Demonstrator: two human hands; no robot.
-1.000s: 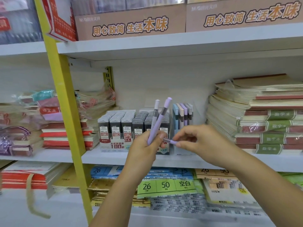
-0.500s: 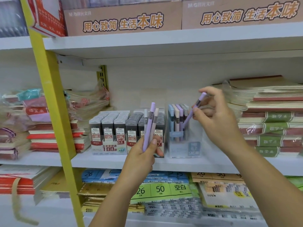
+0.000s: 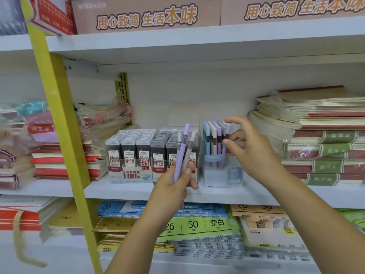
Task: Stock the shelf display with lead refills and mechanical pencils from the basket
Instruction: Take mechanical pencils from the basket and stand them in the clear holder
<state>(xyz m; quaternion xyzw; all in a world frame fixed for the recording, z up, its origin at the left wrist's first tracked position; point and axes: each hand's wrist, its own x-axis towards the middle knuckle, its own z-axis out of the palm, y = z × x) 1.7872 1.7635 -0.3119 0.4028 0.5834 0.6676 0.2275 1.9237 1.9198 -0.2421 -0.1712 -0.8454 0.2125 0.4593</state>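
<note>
My left hand (image 3: 171, 186) grips three mechanical pencils (image 3: 182, 151), white, purple and beige, upright in front of the lead refill display boxes (image 3: 130, 153). Those boxes hold rows of grey and dark refill cases on the white shelf (image 3: 128, 189). To their right stands a clear pencil display box (image 3: 223, 177) with blue, beige and purple pencils standing in it. My right hand (image 3: 250, 149) pinches a purple pencil (image 3: 224, 155) between thumb and fingers at the box's right side. That pencil's lower end is inside the box. The basket is out of view.
Tall stacks of notebooks (image 3: 320, 139) fill the shelf right of the pencil box, and more wrapped notebooks (image 3: 49, 147) lie at the left. A yellow upright (image 3: 61, 125) crosses the left side. Paper packs (image 3: 197, 224) lie on the shelf below, cardboard boxes (image 3: 146, 16) above.
My right hand took one purple pencil from the bundle in my left hand, carried it right and lowered it into the pencil box. My left hand kept the other pencils upright.
</note>
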